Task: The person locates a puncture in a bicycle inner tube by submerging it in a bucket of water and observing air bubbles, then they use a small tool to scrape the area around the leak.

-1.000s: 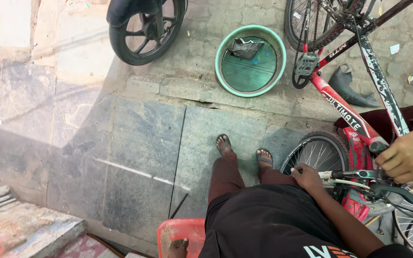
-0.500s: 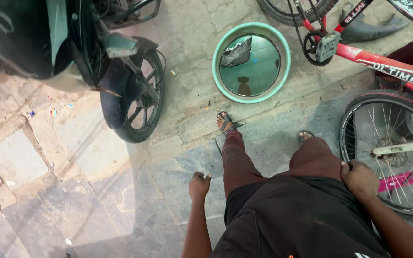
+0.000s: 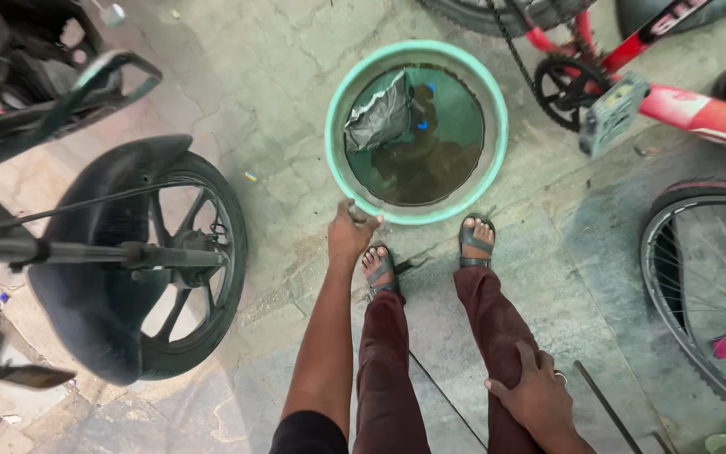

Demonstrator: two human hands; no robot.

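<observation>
Green tub (image 3: 497,160) sits on the stone floor (image 3: 279,92) just ahead of the sandalled feet, holding murky water and a grey bag (image 3: 378,122) at its left wall. Left hand (image 3: 350,235) grips the tub's near rim, fingers curled over the edge. Right hand (image 3: 535,391) rests on the right knee, fingers spread. Motorcycle wheel (image 3: 174,261) at left; red bicycle (image 3: 691,109) and its wheel (image 3: 707,294) at right.
</observation>
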